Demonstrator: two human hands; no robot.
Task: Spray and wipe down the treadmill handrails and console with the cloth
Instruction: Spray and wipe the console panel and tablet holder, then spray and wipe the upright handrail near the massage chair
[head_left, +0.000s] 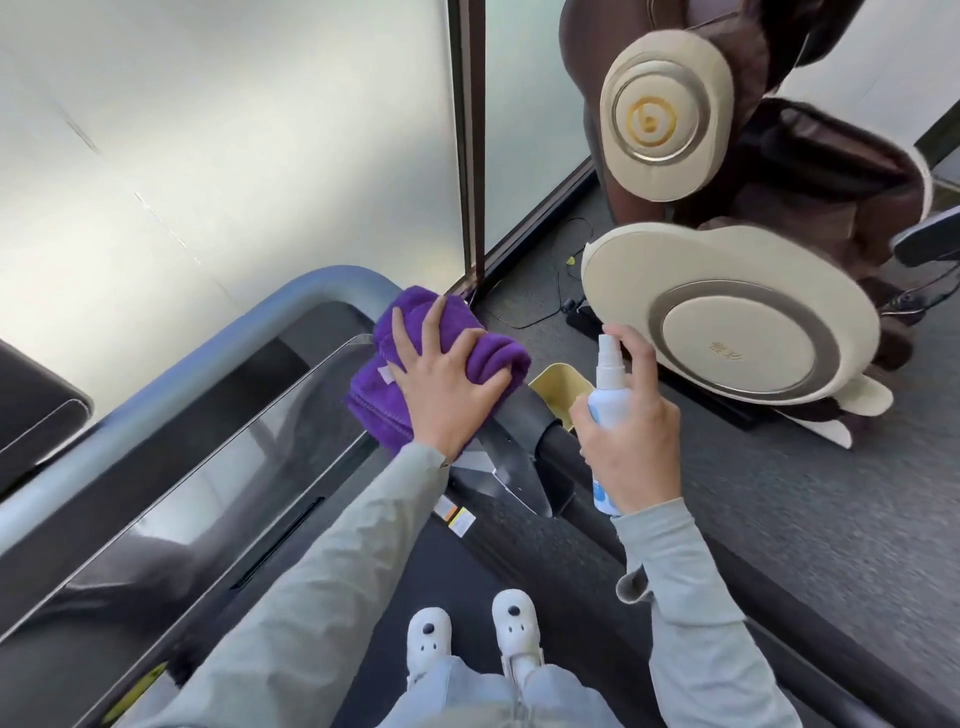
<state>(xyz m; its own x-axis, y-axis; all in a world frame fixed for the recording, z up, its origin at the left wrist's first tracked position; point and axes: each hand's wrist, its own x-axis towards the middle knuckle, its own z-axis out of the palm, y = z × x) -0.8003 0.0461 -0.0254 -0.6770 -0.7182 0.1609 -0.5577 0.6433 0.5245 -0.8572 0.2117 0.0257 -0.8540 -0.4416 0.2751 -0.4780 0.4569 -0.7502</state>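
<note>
Purple cloth (415, 358) pressed on handrail (156, 384) corner under spread left hand (447, 384); right hand (631, 447) grips upright spray bottle (608, 389).

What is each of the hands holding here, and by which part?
Right hand grips the spray bottle round its body, forefinger up at the nozzle. Left hand presses the purple cloth from on top.

Looks like a gym or wellness room w/ frosted glass partitions (234, 156) in dark frames. Person stands on a treadmill belt (452, 561), w/ a big dark console screen (208, 467) and a grey-blue handrail (156, 374) in front. Beside it, on grey carpet (805, 519), sits a brown and cream massage chair (727, 338), power cable (561, 291) trailing on the floor near the wall.
</note>
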